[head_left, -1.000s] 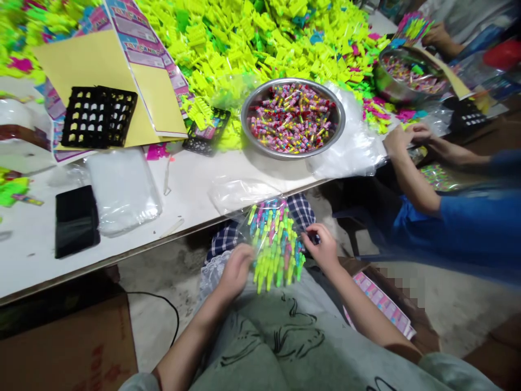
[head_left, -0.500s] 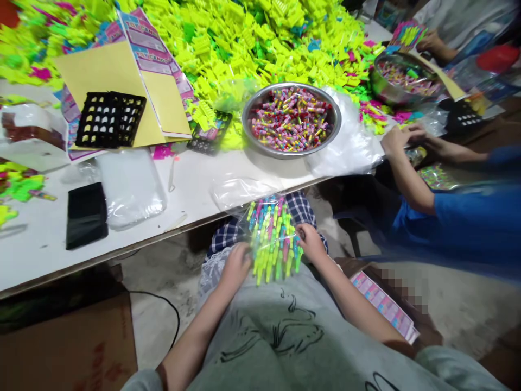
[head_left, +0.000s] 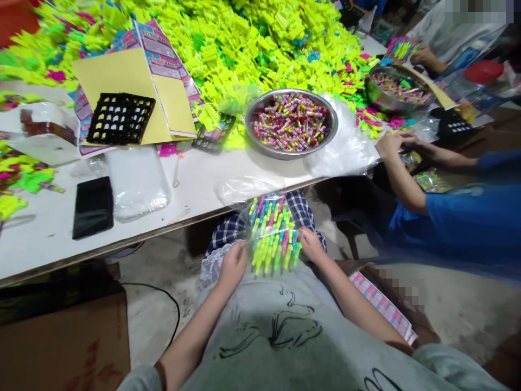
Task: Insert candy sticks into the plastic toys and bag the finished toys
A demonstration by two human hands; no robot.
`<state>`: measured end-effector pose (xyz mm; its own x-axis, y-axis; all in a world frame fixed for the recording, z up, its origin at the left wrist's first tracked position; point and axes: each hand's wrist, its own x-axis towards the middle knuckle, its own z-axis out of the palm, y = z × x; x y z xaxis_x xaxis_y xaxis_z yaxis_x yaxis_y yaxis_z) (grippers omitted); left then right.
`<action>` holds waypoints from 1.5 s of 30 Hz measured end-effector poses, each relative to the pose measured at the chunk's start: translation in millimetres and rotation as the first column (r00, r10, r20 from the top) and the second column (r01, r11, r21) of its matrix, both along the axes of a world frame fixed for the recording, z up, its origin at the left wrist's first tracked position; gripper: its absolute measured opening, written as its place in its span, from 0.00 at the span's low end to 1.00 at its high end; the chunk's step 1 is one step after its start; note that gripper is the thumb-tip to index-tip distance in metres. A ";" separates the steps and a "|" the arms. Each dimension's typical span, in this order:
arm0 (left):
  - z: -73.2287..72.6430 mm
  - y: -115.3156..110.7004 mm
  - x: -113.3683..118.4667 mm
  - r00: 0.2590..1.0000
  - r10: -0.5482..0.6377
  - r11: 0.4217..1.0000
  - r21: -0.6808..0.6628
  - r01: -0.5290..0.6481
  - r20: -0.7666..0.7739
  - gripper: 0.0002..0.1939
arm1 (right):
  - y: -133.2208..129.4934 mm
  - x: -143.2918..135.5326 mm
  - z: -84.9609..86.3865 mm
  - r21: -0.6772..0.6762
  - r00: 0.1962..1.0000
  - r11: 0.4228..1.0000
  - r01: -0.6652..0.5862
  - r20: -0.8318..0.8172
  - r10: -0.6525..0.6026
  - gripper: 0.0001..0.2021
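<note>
A clear plastic bag (head_left: 273, 236) filled with rows of yellow, green, pink and blue pieces rests over my lap, below the table's front edge. My left hand (head_left: 235, 264) has its fingers closed on the bag's left side. At the right side, my right hand (head_left: 310, 243) pinches the film beside the pieces. The loose upper part of the bag spreads onto the table edge. Beyond it stands a metal bowl (head_left: 292, 153) full of small wrapped candies.
Yellow-green plastic pieces (head_left: 244, 49) are heaped along the back of the white table (head_left: 195, 184). A black phone (head_left: 93, 208), stacked clear bags (head_left: 138, 184) and black trays (head_left: 121, 119) lie left. A co-worker's hands (head_left: 393, 144) are at the right.
The filled bag and my hands have shifted only slightly. The table's objects at the left appear a little further right in view. The co-worker's arms sit slightly further left.
</note>
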<state>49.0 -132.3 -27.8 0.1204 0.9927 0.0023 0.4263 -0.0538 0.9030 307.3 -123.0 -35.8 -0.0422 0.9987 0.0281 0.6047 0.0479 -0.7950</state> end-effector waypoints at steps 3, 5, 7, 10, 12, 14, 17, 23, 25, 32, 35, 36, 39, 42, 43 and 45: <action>15.6 0.4 3.3 0.987 0.137 0.989 0.047 -0.142 0.084 0.08 | -5.0 -3.4 15.7 -0.060 0.996 0.998 0.011 -0.082 -0.016 0.18; 28.5 5.1 6.7 0.971 0.194 0.976 0.069 -0.205 0.142 0.10 | -8.1 -7.1 30.3 -0.092 0.991 0.995 0.046 -0.122 -0.057 0.18; 41.9 13.1 10.0 0.963 0.199 0.974 0.070 -0.214 0.184 0.11 | -9.9 -10.6 46.1 -0.098 0.984 0.991 0.094 -0.141 -0.107 0.19; 60.3 24.5 12.4 0.959 0.165 0.980 0.068 -0.185 0.230 0.12 | -11.0 -14.0 66.4 -0.068 0.977 0.987 0.148 -0.146 -0.156 0.19; 69.6 28.0 12.7 0.956 0.147 0.981 0.084 -0.173 0.252 0.13 | -11.8 -15.3 75.4 -0.034 0.974 0.983 0.180 -0.137 -0.183 0.19; 76.2 28.4 12.9 0.952 0.136 0.980 0.107 -0.171 0.274 0.13 | -13.0 -16.5 81.0 0.006 0.969 0.976 0.216 -0.125 -0.213 0.19; 84.4 29.0 14.6 0.938 0.127 0.976 0.128 -0.176 0.324 0.13 | -13.1 -19.2 88.2 0.064 0.953 0.958 0.279 -0.144 -0.267 0.19; 120.8 44.4 16.4 0.899 0.099 0.981 0.110 -0.160 0.427 0.13 | 5.0 -29.3 125.4 0.155 0.951 0.951 0.268 -0.203 -0.235 0.20; 143.7 53.8 14.1 0.892 0.115 0.977 0.113 -0.181 0.437 0.14 | 16.5 -34.8 146.7 0.193 0.954 0.954 0.231 -0.238 -0.182 0.20; 236.6 121.2 -17.9 0.931 0.109 0.883 0.396 -0.252 0.348 0.14 | 85.5 -64.0 218.4 0.443 0.953 0.890 0.110 -0.300 0.031 0.20; 233.1 138.0 -45.0 0.951 0.230 0.805 0.510 -0.305 0.205 0.14 | 113.0 -81.8 211.6 0.568 0.975 0.823 -0.022 -0.170 0.143 0.18; 220.3 137.4 -54.1 0.950 0.271 0.791 0.526 -0.312 0.155 0.15 | 118.9 -87.8 200.9 0.577 0.978 0.814 -0.071 -0.119 0.170 0.18; 155.5 121.3 -76.0 0.936 0.349 0.826 0.455 -0.333 0.051 0.13 | 128.2 -104.3 151.4 0.509 0.976 0.847 -0.151 -0.059 0.209 0.17; 86.0 99.0 -83.9 0.853 0.522 0.804 0.328 -0.495 0.007 0.11 | 132.0 -116.3 100.6 0.407 0.967 0.901 -0.148 -0.133 0.219 0.16; 68.6 93.2 -83.2 0.841 0.541 0.805 0.293 -0.516 -0.003 0.11 | 133.5 -118.9 87.8 0.374 0.963 0.917 -0.140 -0.164 0.214 0.16; 44.7 86.1 -78.4 0.821 0.571 0.791 0.255 -0.556 0.017 0.10 | 137.7 -122.0 70.0 0.312 0.959 0.943 -0.113 -0.215 0.186 0.16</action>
<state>-29.4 -46.2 16.9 -0.4524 0.8538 0.2577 0.4992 0.0030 0.8665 185.3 14.7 34.2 -0.1455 0.9264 0.3472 0.3667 0.3764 -0.8508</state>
